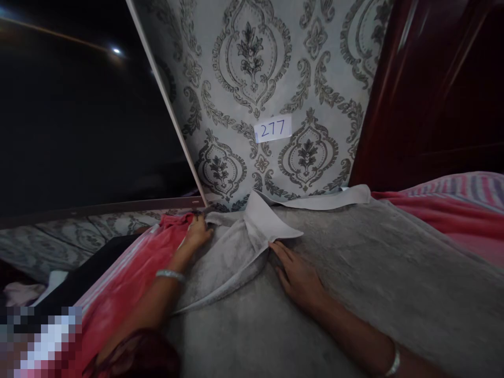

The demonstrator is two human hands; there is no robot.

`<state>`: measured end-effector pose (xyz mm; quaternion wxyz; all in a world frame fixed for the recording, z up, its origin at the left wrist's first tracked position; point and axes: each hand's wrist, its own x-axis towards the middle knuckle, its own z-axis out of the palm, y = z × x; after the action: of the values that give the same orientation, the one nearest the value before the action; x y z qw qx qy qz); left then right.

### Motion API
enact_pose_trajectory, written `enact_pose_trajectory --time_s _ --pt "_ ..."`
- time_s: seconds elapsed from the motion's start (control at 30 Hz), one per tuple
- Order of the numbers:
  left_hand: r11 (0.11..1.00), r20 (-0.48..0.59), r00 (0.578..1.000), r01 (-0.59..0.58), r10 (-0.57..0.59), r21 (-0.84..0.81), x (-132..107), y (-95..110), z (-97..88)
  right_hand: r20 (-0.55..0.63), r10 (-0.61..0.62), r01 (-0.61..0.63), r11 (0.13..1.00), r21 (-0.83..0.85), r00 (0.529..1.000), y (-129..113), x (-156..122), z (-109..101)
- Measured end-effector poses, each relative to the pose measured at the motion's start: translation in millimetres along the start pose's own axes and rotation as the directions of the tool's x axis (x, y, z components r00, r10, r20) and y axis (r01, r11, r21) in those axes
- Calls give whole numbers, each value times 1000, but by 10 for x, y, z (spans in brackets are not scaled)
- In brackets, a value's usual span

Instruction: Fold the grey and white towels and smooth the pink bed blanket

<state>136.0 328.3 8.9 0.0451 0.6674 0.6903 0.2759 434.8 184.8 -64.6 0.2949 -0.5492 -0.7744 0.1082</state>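
A grey plush blanket (354,268) with a paler border lies spread in front of me. Its left part is folded over, and a pale border corner (268,218) stands up from the fold. At the far left edge of the blanket, my left hand (199,232) is closed on the grey cloth, right beside the red cloth; its fingertips are partly hidden. My right hand (301,275) lies palm down on the blanket, with its fingers stretched out and the tips touching the folded edge under that corner. The thumb is apart from the fingers.
A red blanket (137,278) lies along the left, and more red and striped cloth (452,210) at the right. A large dark screen (79,115) stands at the left. Behind is a patterned wall with a paper marked 277 (273,128), and a dark red wooden panel (433,94).
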Motion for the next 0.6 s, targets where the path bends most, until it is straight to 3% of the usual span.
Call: enact_pose_trajectory --time_s 0.07,0.1,0.17,0.2,0.23,0.3,0.4,0.47,0.6 --pt "993 31 993 -115 114 40 -404 176 -62 -2 -13 13 1000 8 1000 2 6 -6" --pt "964 88 963 -260 254 55 -638 275 -69 -6 -24 24 1000 16 1000 5 6 -7" --pt "861 268 829 -508 491 -6 -1108 473 -26 -21 -56 57 997 43 998 18 4 -2" --pt "824 333 771 -566 543 -36 -1306 559 20 -32 -79 81 995 57 996 27 2 3" --pt "805 362 743 -592 564 -39 -1455 626 77 -44 -104 107 992 70 994 37 -2 10" --pt "842 392 776 -540 493 9 -1557 681 190 -68 -142 147 986 83 988 58 -8 25" --pt "934 390 893 -313 227 172 -1216 525 223 -66 -146 151 986 73 987 78 -13 39" --pt "936 265 964 -107 16 334 -810 283 106 -44 -123 125 991 48 991 81 -13 42" --pt "905 67 986 114 -154 410 -152 -296 -270 10 -57 57 998 -4 998 70 -7 45"
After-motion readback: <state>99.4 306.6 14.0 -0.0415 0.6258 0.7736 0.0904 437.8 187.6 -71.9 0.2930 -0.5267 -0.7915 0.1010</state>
